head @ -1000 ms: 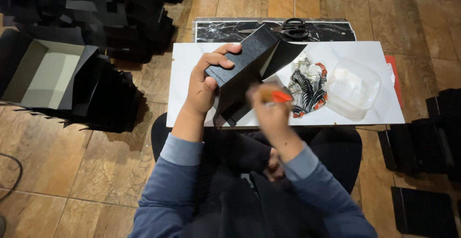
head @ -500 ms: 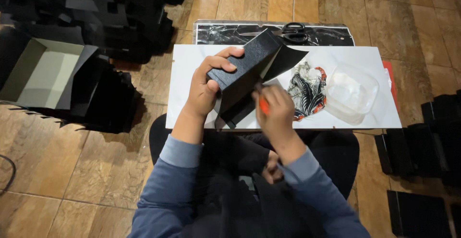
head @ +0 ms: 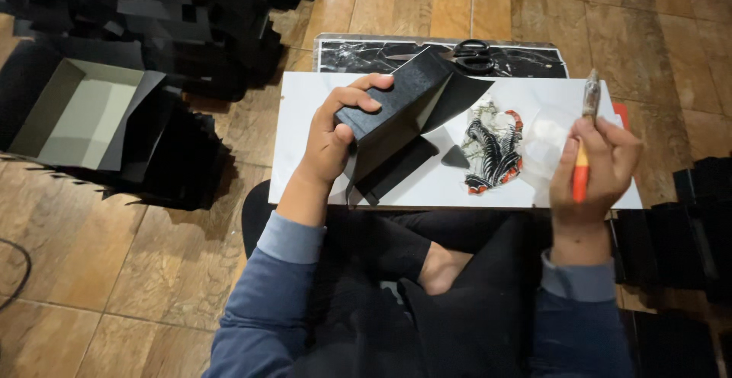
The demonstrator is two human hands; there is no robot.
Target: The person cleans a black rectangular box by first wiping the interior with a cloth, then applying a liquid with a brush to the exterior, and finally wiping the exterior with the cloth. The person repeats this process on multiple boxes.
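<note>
The left hand [head: 329,140] grips a black box [head: 396,107] tilted over the white surface [head: 305,172], fingers wrapped over its upper edge and thumb beneath; a loose black flap [head: 454,92] hangs open at the box's 2 o'clock, and a second flap lies flat on the surface at its 6 o'clock; the right hand [head: 598,168] is raised well apart at 3 o'clock, fingers closed round a brush [head: 585,130] with an orange handle, bristle end pointing to 12 o'clock; it hovers just beside a clear plastic tub [head: 550,138], which sits next to a patterned cloth [head: 492,145]; scissors [head: 473,54] lie at 12 o'clock beyond the box.

By the look of it, this is the gluing step, the brush being at the tub; the next move would call for a steady box, the open flap kept exposed, and the brush carried back to 9 o'clock without dripping on the surface.
</note>
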